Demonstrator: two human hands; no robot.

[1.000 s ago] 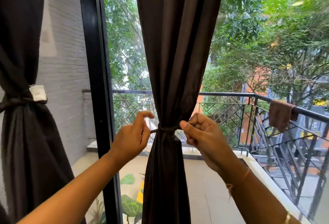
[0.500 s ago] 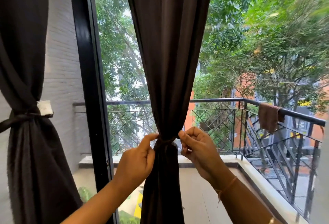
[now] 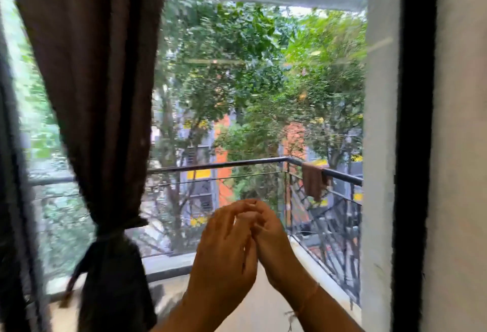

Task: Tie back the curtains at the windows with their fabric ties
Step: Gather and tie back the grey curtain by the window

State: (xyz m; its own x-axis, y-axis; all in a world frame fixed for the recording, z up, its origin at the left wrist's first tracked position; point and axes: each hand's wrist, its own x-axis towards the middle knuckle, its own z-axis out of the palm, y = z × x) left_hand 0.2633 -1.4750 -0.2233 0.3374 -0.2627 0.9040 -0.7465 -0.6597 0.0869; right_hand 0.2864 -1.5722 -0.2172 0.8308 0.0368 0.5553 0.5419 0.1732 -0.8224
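Curtain (image 3: 100, 94) hangs at left, cinched by its fabric tie (image 3: 116, 227) — neither hand touches it. Left hand (image 3: 224, 250) and right hand (image 3: 274, 244) meet mid-frame, fingertips touching. Left fingers loosely straight, holding nothing; right fingers bent — blur hides any grip. Brown cloth (image 3: 313, 181) drapes over balcony railing (image 3: 224, 165).

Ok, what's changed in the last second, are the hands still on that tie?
Both hands let go of the fabric tie and moved right, off the curtain; the left hand and right hand now touch each other before the glass. The view swung right too. The tie stays knotted round the curtain, the brown cloth on the railing.
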